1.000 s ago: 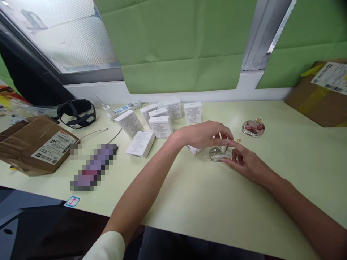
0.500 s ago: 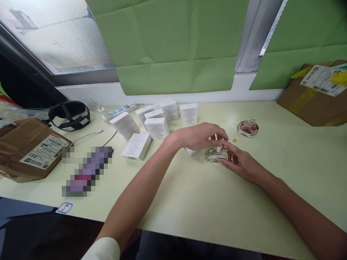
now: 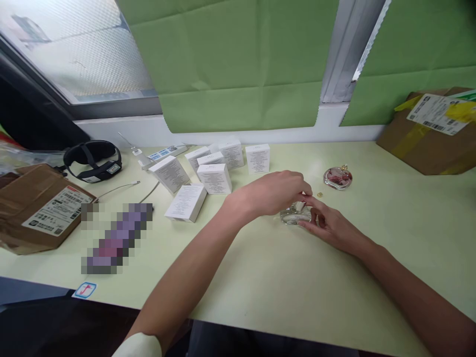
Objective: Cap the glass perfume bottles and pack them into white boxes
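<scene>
A clear, rounded glass bottle (image 3: pixel 292 218) sits low on the table between my hands. My right hand (image 3: pixel 330 223) grips its right side, thumb near the base and index finger up at the top. Over it from the left arches my left hand (image 3: pixel 273 194), its fingertips closed together at the bottle's top and meeting the right fingers. What the left fingers pinch is hidden. Just beyond lies a small gold-coloured piece (image 3: pixel 320 195). Farther back rests a second glass bottle (image 3: pixel 337 179) with reddish-pink decoration and a gold neck.
Several white printed boxes (image 3: pixel 214 179) stand left of centre, one lying flat (image 3: pixel 186 203). A cardboard box (image 3: pixel 44 208) and black headset (image 3: pixel 92 161) are at left, near a pixelated purple object (image 3: pixel 119 238) and power strip (image 3: pixel 167 152). Another carton (image 3: pixel 427 134) is back right.
My left hand has shifted slightly lower and turned over the bottle, covering the small white box behind it. The right hand keeps nearly the same hold. The whole view has moved a little.
</scene>
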`<action>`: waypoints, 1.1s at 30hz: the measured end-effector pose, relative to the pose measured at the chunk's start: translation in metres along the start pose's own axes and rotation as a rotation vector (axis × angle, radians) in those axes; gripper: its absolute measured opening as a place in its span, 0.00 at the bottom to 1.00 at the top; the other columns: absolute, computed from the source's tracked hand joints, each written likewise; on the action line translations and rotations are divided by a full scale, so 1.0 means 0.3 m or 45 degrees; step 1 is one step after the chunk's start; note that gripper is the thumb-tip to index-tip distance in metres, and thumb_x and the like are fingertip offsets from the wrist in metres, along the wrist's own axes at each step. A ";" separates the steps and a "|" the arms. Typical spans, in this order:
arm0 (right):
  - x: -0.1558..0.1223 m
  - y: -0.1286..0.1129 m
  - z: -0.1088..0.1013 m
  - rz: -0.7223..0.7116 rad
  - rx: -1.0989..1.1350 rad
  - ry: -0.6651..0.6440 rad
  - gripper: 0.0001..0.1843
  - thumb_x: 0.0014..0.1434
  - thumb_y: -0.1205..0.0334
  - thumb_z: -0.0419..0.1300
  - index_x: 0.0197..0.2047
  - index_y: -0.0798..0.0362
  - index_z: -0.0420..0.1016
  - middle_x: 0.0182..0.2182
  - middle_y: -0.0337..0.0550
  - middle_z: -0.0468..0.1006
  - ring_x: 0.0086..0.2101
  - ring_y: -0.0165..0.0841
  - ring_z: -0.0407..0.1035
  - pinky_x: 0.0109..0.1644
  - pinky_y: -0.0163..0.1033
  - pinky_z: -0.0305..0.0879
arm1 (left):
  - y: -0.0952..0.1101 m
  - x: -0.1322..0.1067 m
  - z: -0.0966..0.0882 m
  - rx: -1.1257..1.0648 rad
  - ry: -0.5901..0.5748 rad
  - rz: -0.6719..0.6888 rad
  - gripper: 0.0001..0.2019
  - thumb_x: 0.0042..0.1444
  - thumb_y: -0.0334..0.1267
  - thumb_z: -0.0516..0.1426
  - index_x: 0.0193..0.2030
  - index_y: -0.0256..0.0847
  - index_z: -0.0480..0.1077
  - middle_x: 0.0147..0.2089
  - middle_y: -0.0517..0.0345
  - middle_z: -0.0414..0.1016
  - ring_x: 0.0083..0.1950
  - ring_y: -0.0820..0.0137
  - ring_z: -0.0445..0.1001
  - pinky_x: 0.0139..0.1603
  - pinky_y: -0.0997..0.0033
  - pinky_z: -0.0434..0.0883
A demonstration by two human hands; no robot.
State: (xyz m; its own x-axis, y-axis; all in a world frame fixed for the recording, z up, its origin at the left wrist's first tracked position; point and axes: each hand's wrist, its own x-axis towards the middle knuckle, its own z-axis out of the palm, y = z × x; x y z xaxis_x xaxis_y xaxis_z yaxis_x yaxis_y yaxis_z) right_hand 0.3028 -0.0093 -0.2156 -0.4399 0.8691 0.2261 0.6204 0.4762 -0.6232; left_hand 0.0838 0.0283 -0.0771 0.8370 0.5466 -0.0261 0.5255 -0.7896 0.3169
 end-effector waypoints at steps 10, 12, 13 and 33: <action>-0.001 0.002 0.003 0.032 0.051 -0.038 0.31 0.66 0.49 0.57 0.68 0.39 0.53 0.28 0.32 0.67 0.22 0.27 0.61 0.28 0.34 0.60 | -0.022 0.024 0.032 -0.019 -0.005 -0.071 0.13 0.66 0.34 0.49 0.43 0.41 0.76 0.44 0.53 0.77 0.41 0.68 0.72 0.37 0.69 0.64; 0.001 -0.001 0.005 0.031 0.072 -0.027 0.31 0.66 0.50 0.57 0.69 0.39 0.53 0.28 0.32 0.67 0.23 0.27 0.61 0.28 0.34 0.60 | -0.029 0.029 0.034 -0.056 -0.015 -0.092 0.12 0.65 0.34 0.50 0.42 0.41 0.76 0.44 0.54 0.77 0.42 0.67 0.73 0.36 0.69 0.64; 0.002 -0.003 0.006 0.021 0.083 -0.020 0.31 0.66 0.50 0.57 0.69 0.39 0.53 0.29 0.33 0.68 0.23 0.27 0.61 0.28 0.35 0.61 | -0.033 0.028 0.031 -0.086 -0.026 -0.096 0.13 0.65 0.35 0.50 0.43 0.42 0.77 0.44 0.54 0.78 0.42 0.67 0.73 0.37 0.69 0.64; 0.026 -0.024 -0.142 0.159 0.458 0.270 0.37 0.62 0.47 0.62 0.70 0.41 0.55 0.48 0.46 0.71 0.32 0.28 0.66 0.36 0.36 0.69 | -0.172 -0.008 0.220 0.082 0.329 -0.704 0.31 0.61 0.42 0.54 0.70 0.39 0.52 0.64 0.41 0.64 0.66 0.52 0.60 0.61 0.53 0.63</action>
State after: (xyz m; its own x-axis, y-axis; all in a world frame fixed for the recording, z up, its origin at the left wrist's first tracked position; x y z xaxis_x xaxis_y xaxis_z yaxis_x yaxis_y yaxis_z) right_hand 0.3226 -0.0003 -0.1776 -0.2094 0.9431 0.2582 0.3780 0.3216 -0.8682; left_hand 0.0646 0.0494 -0.1559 0.3782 0.9236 0.0628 0.8861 -0.3808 0.2641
